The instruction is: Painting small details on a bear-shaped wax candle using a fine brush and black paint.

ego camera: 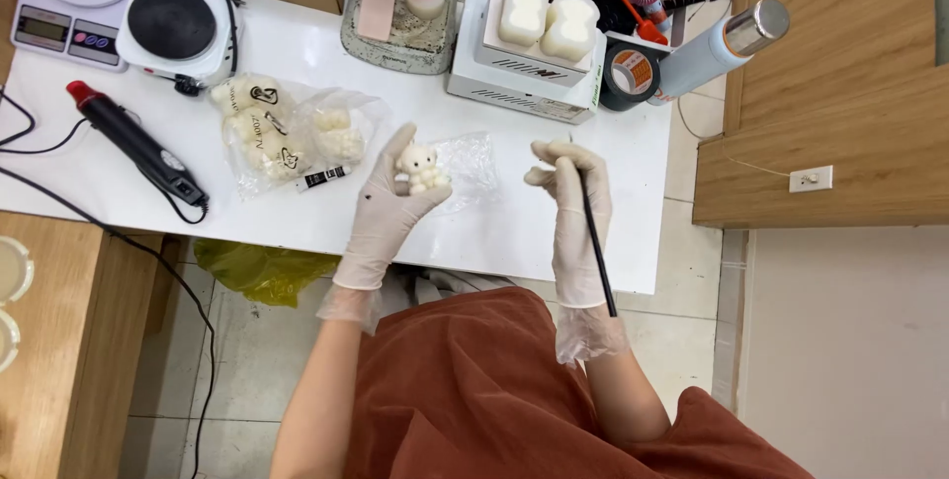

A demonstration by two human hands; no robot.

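The brush (596,242) tip is too thin to see where it ends above the right hand (573,197). The little bear's (420,168) legs hide behind the left hand (390,207) fingers. The scale (69,0) is cut off at the top edge. The shapes inside the plastic bag (287,128) look blurry.

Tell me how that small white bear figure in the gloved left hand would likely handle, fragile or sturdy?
The bear figure probably feels light: the left hand supports it with fingertips alone. Its small ears and limbs look thin, so likely chip-prone. Its smooth, waxy-looking surface against gloves may be a bit slippery.
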